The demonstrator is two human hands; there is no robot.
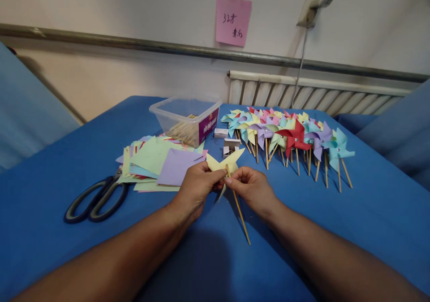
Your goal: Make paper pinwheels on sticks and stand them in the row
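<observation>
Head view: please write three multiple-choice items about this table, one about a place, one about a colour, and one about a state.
1. Where do the scissors lie?
A. left of the paper squares
B. inside the plastic box
C. among the finished pinwheels

2. What colour is the pinwheel held in both hands?
A. red
B. yellow
C. purple

3. What state is the wooden stick of that pinwheel in?
A. lying flat under the box
B. snapped into two parts
C. pinched by the right hand, its lower end slanting toward the person

Answers:
1 A: the black handles rest on the blue cloth beside the left edge of the paper pile.
2 B: the paper blades between the left hand and the right hand are pale yellow.
3 C: the fingers grip its top, and it runs down whole.
</observation>
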